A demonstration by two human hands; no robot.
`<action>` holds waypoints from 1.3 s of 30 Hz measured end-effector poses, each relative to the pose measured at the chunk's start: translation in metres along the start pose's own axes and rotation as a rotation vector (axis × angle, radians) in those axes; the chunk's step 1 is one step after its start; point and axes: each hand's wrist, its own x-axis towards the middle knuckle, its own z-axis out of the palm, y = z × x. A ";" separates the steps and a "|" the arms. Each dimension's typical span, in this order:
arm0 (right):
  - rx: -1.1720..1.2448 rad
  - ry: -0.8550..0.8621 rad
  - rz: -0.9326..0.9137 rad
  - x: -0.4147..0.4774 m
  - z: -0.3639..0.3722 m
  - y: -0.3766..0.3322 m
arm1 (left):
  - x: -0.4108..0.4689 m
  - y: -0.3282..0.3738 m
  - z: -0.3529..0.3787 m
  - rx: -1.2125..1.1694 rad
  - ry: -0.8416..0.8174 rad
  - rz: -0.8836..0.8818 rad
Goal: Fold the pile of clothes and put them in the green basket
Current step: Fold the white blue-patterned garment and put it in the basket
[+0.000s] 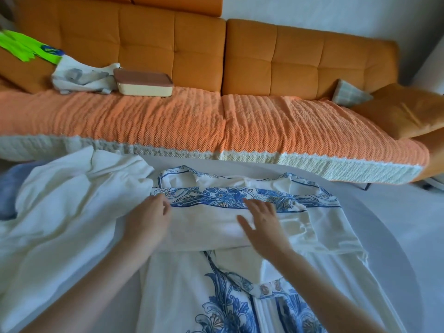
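As I sweep from the left, what I take to be the green basket (26,48) sits far off on the sofa (264,121), well apart from my work. Nearer, the white pile (72,212) slumps over the left side of the grey table (396,236), unfolded, crumpled, waiting.

Now my left hand (147,224): it's on the left edge of the folded band, fingers curved down over it. I cannot tell whether they actually pinch the cloth or only rest there.

Centre stage, the blue-printed garment (211,222) lies spread on the table in front of me, its top part turned down into a flat band, its lower length running toward me.

My right hand (265,229) is wide, fingers spread and flat, pressing the band down and holding nothing.

Further right, a loose flap (336,239) of the same garment trails out, and it has a sheen.

My read on the handling: this is thin, light, limp cloth, probably slippery, so folds will slide and spring open unless pinned. I'd keep one palm on the band and take hold at edges and corners, two points at once, never mid-panel. That right flap looks like the next place to pinch, at its outer hem. For the carry, I'd support it from below, or the fold may spill.
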 end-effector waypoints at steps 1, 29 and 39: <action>-0.009 0.063 -0.093 -0.004 -0.001 -0.023 | -0.004 -0.002 -0.010 0.091 -0.022 -0.056; 0.699 0.040 0.259 -0.018 -0.037 -0.024 | 0.039 0.166 0.018 -0.440 0.038 0.466; 0.328 0.024 0.351 -0.020 -0.009 0.018 | 0.077 0.112 0.041 -0.006 0.007 0.313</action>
